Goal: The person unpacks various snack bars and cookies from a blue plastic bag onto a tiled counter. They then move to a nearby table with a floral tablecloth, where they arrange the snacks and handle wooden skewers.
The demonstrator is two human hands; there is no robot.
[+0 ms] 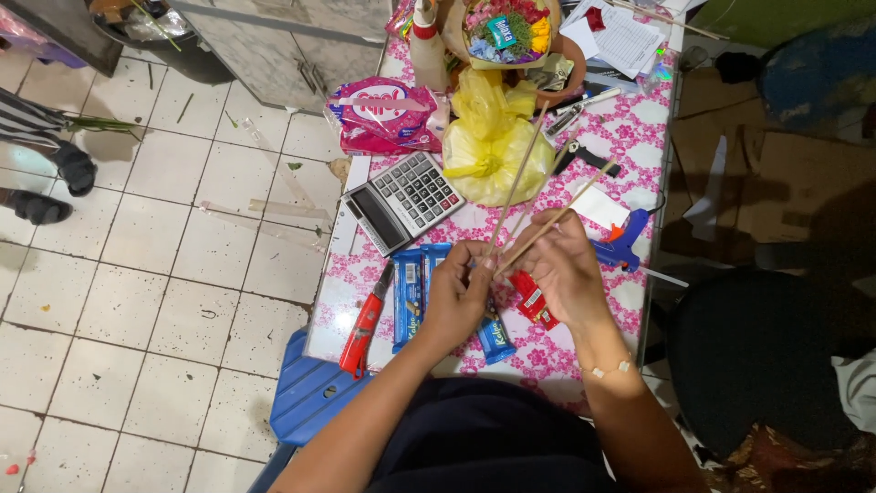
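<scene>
**Two hands gripping thin wooden sticks over a flowered table**

Nearest the camera, the left hand [456, 292] and the right hand [561, 269] are meeting above the near edge of the table with the pink flowered cloth [639, 137]. Both are closing their fingers around the lower ends of a few thin, pale wooden sticks [520, 196], which are fanning up and away from the hands toward the far side of the table. The left fingers are curling tight on the sticks; the right fingers are pinching them from the other side.

Under the hands, several long blue-wrapped snack bars [408, 292] are lying side by side on the cloth, with a small red-wrapped bar [534, 301] just beside them. A red utility knife [365, 321] is resting to the left of the blue bars.

Further off, a grey desk calculator [404, 201] is sitting near the table's left edge, and a blue glue gun [620, 239] is lying to the right of the hands. Beyond them, a knotted yellow plastic bag [493, 137] is sitting behind the sticks, and a pink printed plastic packet [383, 114] is lying at its left.
</scene>
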